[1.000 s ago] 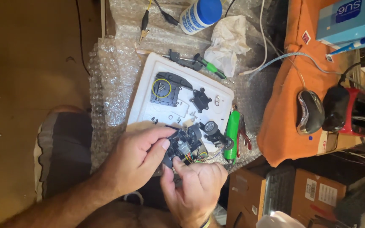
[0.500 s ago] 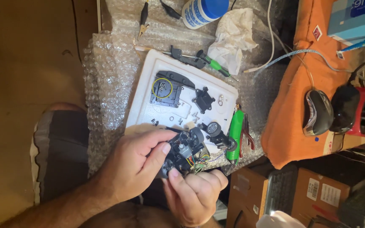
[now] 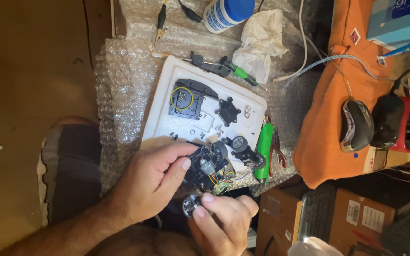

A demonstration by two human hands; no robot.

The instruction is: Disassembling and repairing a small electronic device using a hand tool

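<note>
My left hand [image 3: 153, 182] grips a small black toy-car chassis [image 3: 205, 168] with a grey motor, coloured wires and a wheel, held just over the near edge of a white foam tray [image 3: 167, 102]. My right hand [image 3: 221, 223] is below it, thumb and fingers pinching a small dark wheel [image 3: 191, 205] against the chassis underside. On the tray lie a black housing with a yellow ring [image 3: 183, 99], a black square part [image 3: 227, 112], small screws and a wheel axle piece [image 3: 243, 147].
Bubble wrap [image 3: 119, 95] lies under the tray. A green-handled tool [image 3: 263, 151], red pliers [image 3: 278, 149], a green screwdriver [image 3: 238, 73], crumpled tissue [image 3: 262, 42] and a blue-capped bottle [image 3: 226, 12] sit around it. An orange cloth [image 3: 323, 118] with a mouse [image 3: 357, 124] is to the right, and cardboard boxes [image 3: 352, 213] stand below it.
My right hand has slid a little lower under the chassis, and the small wheel now shows at its thumb. My left hand keeps its grip.
</note>
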